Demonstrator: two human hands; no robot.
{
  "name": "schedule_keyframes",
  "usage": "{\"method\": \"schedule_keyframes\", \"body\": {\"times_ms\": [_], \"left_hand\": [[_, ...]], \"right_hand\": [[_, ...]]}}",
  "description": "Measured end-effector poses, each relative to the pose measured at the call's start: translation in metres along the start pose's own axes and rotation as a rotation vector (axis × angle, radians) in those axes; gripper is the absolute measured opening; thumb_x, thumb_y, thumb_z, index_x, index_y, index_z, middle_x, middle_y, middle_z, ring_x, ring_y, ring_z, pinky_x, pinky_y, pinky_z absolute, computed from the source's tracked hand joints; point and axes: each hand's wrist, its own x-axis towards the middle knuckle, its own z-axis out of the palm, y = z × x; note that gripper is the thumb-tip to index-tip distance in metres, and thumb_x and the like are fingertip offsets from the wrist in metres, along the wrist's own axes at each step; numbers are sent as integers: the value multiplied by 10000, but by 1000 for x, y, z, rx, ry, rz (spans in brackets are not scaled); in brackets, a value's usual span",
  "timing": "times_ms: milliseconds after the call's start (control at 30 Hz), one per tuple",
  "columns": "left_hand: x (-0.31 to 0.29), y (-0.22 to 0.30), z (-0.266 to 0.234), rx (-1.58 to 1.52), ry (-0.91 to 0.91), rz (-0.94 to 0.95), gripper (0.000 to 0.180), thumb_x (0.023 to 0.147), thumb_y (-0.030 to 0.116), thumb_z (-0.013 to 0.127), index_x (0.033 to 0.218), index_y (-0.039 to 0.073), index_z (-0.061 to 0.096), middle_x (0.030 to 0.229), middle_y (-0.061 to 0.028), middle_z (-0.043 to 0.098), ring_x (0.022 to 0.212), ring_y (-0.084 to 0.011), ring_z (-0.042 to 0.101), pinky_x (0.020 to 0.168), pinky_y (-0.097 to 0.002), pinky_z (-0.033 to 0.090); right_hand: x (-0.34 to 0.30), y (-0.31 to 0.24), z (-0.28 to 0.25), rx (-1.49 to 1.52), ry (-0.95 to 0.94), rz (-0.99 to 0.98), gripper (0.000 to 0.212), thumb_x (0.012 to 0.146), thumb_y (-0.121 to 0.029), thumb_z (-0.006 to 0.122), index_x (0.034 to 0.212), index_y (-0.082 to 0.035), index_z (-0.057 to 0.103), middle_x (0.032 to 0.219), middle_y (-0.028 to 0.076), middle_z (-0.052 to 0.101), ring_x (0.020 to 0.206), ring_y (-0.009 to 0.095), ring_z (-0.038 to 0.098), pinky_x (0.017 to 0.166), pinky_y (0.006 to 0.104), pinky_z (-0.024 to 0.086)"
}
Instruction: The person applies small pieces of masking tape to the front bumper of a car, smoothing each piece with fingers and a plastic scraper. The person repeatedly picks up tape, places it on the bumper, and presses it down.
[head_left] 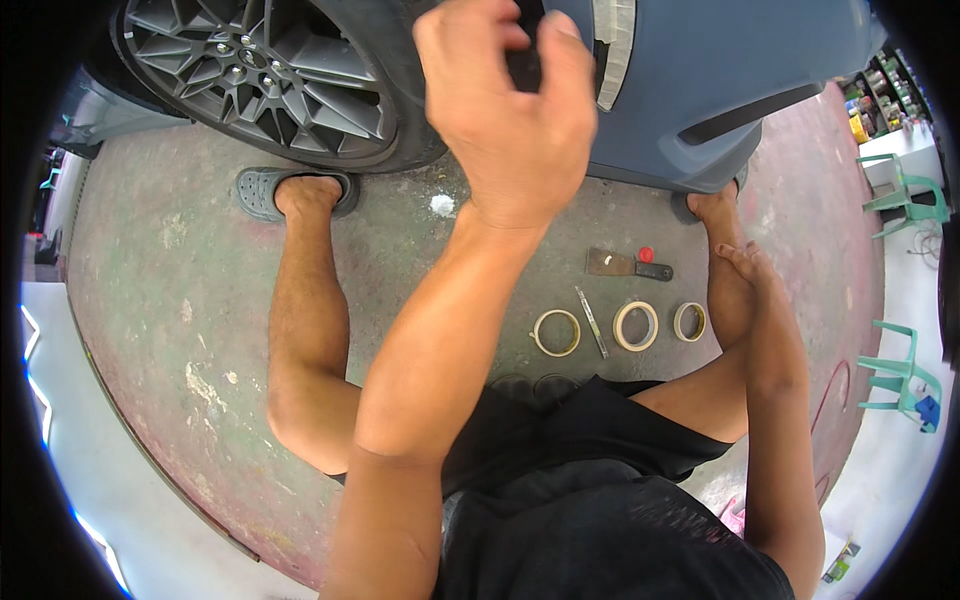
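Note:
My left hand (510, 110) is raised in front of the dark wheel arch, between the tyre (405, 60) and the blue-grey bumper (700, 80). Its thumb and forefinger are bent but apart, and I see nothing between them; the other fingers are partly hidden. Close to the thumb, a strip of pale masking tape (615, 50) runs along the bumper's arch edge. My right hand (748, 262) lies on my right shin, fingers loosely spread, holding nothing.
On the floor lie a putty knife (612, 263), a small red cap (646, 255), a slim cutter-like tool (592, 322) and three tape rolls (537, 335) (622, 342) (680, 333). White powder (442, 206) sits near the tyre. Green chairs (905, 375) and a stocked shelf (890, 95) stand at the right.

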Motion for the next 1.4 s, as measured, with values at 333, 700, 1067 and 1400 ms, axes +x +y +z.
{"method": "schedule_keyframes", "body": {"times_ms": [333,700,1067,1400], "left_hand": [[27,64,9,-867,-139,-1410,181,953,130,660,817,11,666,691,-58,644,555,-112,576,498,-235,414],[29,62,13,-925,-93,-1342,213,945,108,644,748,28,625,665,-61,625,521,-124,564,470,-241,396],[27,62,15,-945,-68,-1412,150,961,86,659,832,11,655,694,-68,648,536,-129,589,463,-233,403],[24,64,17,-1023,-18,-1444,137,989,75,634,876,0,655,705,-69,650,547,-128,592,468,-225,407]], "right_hand": [[-1,7,9,10,32,7,440,981,-172,483,1388,-120,641,1528,94,564,1450,260,476,1194,343,373],[-5,11,9,-31,99,-31,388,1001,-210,526,1344,-97,668,1409,126,651,1284,249,613,1108,349,451],[-12,5,-3,20,37,12,364,995,-216,550,1307,-86,687,1332,132,682,1215,259,646,1047,351,479],[-14,-2,-18,51,14,46,344,989,-222,572,1272,-77,704,1261,137,711,1151,267,676,992,352,505]]}}
